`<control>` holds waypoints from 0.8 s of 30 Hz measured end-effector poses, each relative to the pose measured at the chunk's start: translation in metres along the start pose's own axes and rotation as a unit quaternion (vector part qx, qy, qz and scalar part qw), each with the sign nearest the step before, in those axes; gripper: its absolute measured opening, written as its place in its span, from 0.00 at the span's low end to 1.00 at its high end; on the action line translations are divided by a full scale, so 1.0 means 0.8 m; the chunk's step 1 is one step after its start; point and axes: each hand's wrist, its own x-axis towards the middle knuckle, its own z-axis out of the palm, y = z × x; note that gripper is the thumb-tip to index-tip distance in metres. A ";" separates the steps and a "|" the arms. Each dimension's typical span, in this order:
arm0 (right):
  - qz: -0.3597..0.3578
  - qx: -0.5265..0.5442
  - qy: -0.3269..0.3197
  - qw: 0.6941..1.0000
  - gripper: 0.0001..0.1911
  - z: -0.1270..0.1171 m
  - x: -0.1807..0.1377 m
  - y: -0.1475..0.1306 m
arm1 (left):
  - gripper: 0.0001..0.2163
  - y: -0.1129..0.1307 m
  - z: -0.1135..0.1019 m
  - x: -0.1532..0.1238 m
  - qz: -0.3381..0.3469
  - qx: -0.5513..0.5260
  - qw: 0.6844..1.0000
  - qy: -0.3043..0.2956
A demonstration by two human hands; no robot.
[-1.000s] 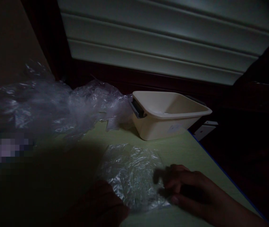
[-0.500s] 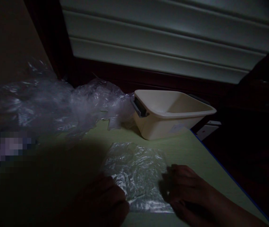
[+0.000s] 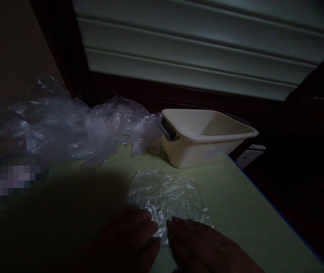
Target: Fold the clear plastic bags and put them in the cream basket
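Observation:
A small crinkled clear plastic bag (image 3: 166, 193) lies flat on the pale green table (image 3: 236, 197). My left hand (image 3: 130, 239) rests on its near left edge, fingers stretched out and lying flat, in deep shadow. Beside it, my right hand (image 3: 204, 248) lies on the bag's near edge with its fingers extended flat, the fingertips almost meeting the left hand's. Neither hand has the bag lifted.
A cream plastic tub (image 3: 204, 136) with a dark handle stands at the back of the table. A large heap of crumpled clear plastic (image 3: 73, 125) fills the back left. The table's blue right edge (image 3: 267, 197) drops into darkness. A slatted shutter (image 3: 196, 49) is behind.
My right hand has slid left from the bag's right side to its near edge, close to the left hand. The bag's near part looks more bunched.

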 end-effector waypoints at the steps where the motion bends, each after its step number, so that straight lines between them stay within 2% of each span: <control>1: -0.003 -0.006 0.000 1.000 0.19 0.002 0.000 -0.001 | 0.19 0.000 -0.002 0.002 0.007 0.002 1.000 0.028; 3: -0.002 -0.018 -0.004 1.000 0.21 0.003 -0.006 0.001 | 0.21 0.000 -0.003 0.006 0.014 0.003 0.999 0.041; 6: 0.007 -0.035 -0.008 0.999 0.24 -0.003 -0.026 0.012 | 0.23 0.002 -0.002 0.009 0.012 -0.001 1.000 0.008; 8: 0.015 -0.041 0.007 0.999 0.25 -0.007 -0.043 0.021 | 0.23 0.003 -0.001 0.010 0.014 -0.007 1.000 0.024; 10: 0.027 -0.041 0.029 0.998 0.25 -0.011 -0.058 0.028 | 0.22 0.003 -0.001 0.010 0.006 -0.012 0.999 0.040; 13: 0.055 -0.061 0.018 0.996 0.23 -0.015 -0.068 0.029 | 0.21 0.005 -0.003 0.009 -0.006 -0.023 1.000 0.018; 17: 0.070 -0.084 0.019 0.994 0.21 -0.018 -0.050 0.006 | 0.24 0.011 -0.005 0.005 -0.034 -0.044 0.998 0.017; 21: 0.041 -0.078 0.017 0.996 0.17 -0.001 -0.014 -0.025 | 0.23 0.013 -0.004 0.004 -0.036 -0.061 0.997 0.013; 24: 0.053 -0.089 0.065 0.993 0.16 0.017 0.005 -0.038 | 0.19 0.006 -0.011 0.009 -0.025 -0.054 0.997 0.047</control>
